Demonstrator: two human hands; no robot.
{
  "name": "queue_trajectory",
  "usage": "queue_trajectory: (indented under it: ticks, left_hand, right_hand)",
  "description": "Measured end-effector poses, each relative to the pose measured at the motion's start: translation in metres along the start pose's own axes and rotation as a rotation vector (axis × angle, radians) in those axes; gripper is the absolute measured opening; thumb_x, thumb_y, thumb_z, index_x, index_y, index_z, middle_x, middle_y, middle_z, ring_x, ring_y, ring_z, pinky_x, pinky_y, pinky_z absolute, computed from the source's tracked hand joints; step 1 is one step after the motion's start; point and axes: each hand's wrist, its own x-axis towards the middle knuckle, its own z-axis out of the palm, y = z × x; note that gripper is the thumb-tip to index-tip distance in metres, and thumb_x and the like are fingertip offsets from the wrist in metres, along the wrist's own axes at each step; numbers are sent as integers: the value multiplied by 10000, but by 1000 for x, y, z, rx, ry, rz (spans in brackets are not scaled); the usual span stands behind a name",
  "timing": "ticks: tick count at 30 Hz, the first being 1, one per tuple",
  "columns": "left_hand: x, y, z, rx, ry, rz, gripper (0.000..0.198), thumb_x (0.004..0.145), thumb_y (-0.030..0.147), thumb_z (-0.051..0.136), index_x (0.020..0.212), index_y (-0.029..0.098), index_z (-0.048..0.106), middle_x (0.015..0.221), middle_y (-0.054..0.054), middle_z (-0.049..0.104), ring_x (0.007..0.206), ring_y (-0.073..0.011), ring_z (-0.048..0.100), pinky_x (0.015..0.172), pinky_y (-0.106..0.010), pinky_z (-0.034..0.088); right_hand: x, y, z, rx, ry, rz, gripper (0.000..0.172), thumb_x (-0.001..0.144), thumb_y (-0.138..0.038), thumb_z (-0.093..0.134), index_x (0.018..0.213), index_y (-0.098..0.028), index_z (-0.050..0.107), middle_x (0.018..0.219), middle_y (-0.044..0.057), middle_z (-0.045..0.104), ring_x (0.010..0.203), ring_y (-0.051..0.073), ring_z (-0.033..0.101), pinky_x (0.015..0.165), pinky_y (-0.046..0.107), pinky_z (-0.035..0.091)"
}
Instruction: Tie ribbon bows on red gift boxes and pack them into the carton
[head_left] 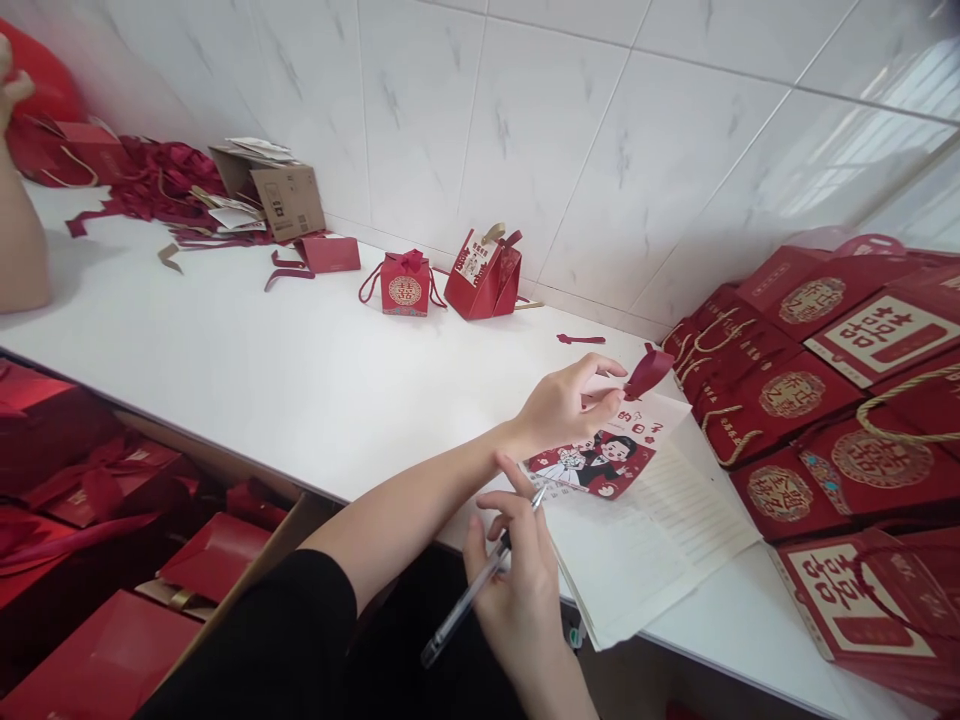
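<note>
My left hand (566,400) reaches over the right part of the white table, its fingers closed on the top of a card (592,462) near a dark red ribbon loop (649,372). The card shows a cartoon couple on red and white. Beneath it lie sheets of paper (637,575), some with written lines. Below and nearer to me, my right hand (517,560) holds a clear pen (466,603) between its fingers, with the tip pointing up toward the card's lower edge.
Red gift boxes (795,395) are stacked at the right. Two small red boxes (405,285) stand by the tiled wall. A cardboard box (289,200) and a ribbon heap (169,180) lie back left, near another person's arm (21,230). More red boxes fill the lower left.
</note>
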Motion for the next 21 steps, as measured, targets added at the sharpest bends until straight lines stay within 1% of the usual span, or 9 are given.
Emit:
queue_trajectory:
  ticks: [2, 5, 7, 12, 17, 21]
  left_hand:
    - [0, 0, 0, 26, 1, -6, 204, 860, 304, 489, 1028, 188, 494, 1065, -47, 621, 797, -121, 675, 715, -247, 579]
    - [0, 0, 0, 53, 5, -14, 202, 852, 300, 502, 1018, 185, 501, 1072, -53, 623, 808, -131, 677, 715, -254, 578]
    - [0, 1, 0, 36, 1, -12, 202, 857, 300, 495, 1021, 183, 498, 1076, -55, 623, 806, -131, 680, 722, -257, 578]
    - [-1, 1, 0, -11, -7, -15, 205, 858, 311, 489, 1020, 186, 492, 1067, -49, 620, 797, -121, 677, 700, -237, 579]
    - [0, -1, -1, 34, 3, -6, 214, 852, 315, 488, 1018, 181, 496, 1069, -54, 623, 819, -135, 679, 702, -248, 576]
    - [0, 0, -1, 11, -20, -6, 227, 867, 325, 475, 1042, 182, 486, 1078, -58, 612, 829, -135, 678, 738, -265, 579]
  right_hand:
    - [-1, -1, 0, 2, 10, 7, 141, 899, -92, 436, 980, -199, 481, 1206, 148, 506, 611, 132, 490, 698, 330, 495]
    - [-4, -3, 1, 60, -36, 5, 160, 896, -82, 426, 991, -201, 475, 1225, 143, 494, 619, 128, 502, 642, 290, 491]
    - [-4, -3, 3, 72, -54, 1, 165, 895, -84, 429, 1001, -200, 479, 1249, 148, 476, 616, 124, 500, 645, 293, 491]
    - [-2, 0, 0, 1, 11, 13, 141, 896, -92, 434, 973, -199, 484, 1223, 150, 494, 584, 121, 469, 709, 342, 489]
    - [-4, -2, 2, 62, -38, 1, 159, 894, -78, 425, 987, -195, 479, 1256, 160, 471, 610, 121, 493, 653, 297, 487]
    - [-3, -1, 2, 18, -5, 16, 148, 894, -94, 430, 981, -200, 484, 1242, 155, 487, 589, 122, 491, 665, 320, 492]
